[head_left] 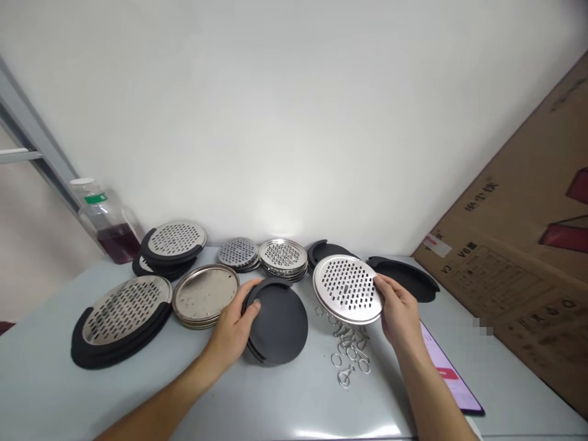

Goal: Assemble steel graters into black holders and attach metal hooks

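Observation:
My left hand (236,321) is closed on the left rim of a round black tray (280,324), its thumb over the raised lip. The tray's face is bare. A round silver perforated plate (348,288) is gripped at its right edge by my right hand (395,306), tilted a little toward me above the table. Beneath and in front of that plate lie several loose metal rings and clasps (351,352). Just left of my left hand is a stack of plain metal discs (206,294).
Black trays holding perforated plates (126,312) lie at the left. More perforated plates (282,254) are stacked by the wall. Another black tray (408,278) rests at the right. A bottle of dark red liquid (117,239), a tablet (452,373) and a large cardboard box (519,263) border the area.

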`<state>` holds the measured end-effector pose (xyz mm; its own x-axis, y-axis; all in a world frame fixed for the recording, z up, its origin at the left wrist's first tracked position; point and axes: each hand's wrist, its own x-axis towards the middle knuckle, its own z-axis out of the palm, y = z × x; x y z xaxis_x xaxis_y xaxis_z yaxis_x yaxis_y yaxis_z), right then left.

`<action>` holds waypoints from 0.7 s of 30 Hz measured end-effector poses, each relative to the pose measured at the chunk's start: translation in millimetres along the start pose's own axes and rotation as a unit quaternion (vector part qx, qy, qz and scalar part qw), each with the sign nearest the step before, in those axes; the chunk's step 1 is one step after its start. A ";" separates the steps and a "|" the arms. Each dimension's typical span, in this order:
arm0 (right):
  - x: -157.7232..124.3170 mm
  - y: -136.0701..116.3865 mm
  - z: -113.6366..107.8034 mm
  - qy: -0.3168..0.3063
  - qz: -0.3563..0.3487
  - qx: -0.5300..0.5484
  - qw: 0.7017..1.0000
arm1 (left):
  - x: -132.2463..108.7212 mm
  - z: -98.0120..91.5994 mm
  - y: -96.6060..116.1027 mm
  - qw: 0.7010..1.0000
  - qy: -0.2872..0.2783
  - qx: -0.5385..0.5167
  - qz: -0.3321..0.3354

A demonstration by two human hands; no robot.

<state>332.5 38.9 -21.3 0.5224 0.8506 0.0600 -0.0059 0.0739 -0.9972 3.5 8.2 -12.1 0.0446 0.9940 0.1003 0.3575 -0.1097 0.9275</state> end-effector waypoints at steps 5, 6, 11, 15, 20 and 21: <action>-15.2 -9.2 9.0 -0.154 0.106 0.027 0.982 | -2.2 6.3 -4.7 0.996 -0.065 0.049 -0.038; -17.9 -9.5 9.8 -0.193 0.118 0.011 0.974 | -2.3 5.5 -5.1 0.995 -0.073 0.056 -0.042; -27.7 -4.6 11.6 -0.307 0.165 -0.072 0.935 | -3.3 -8.8 0.9 0.970 -0.191 0.072 -0.133; -30.3 -4.5 10.6 -0.379 0.178 -0.100 0.903 | -3.2 -24.8 8.1 0.958 -0.241 0.108 -0.116; -29.6 -13.4 7.5 -0.435 0.106 -0.147 0.882 | -0.6 -37.3 3.0 0.951 -0.288 0.087 -0.066; -29.2 -14.9 6.5 -0.444 0.084 -0.158 0.878 | -0.1 -38.5 0.7 0.952 -0.290 0.077 -0.054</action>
<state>311.7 16.3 -7.8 -0.3345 0.9167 -0.2184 0.2914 -0.1198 -0.9491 -32.2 8.3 2.4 0.4919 0.8339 -0.2505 0.5203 -0.0509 0.8524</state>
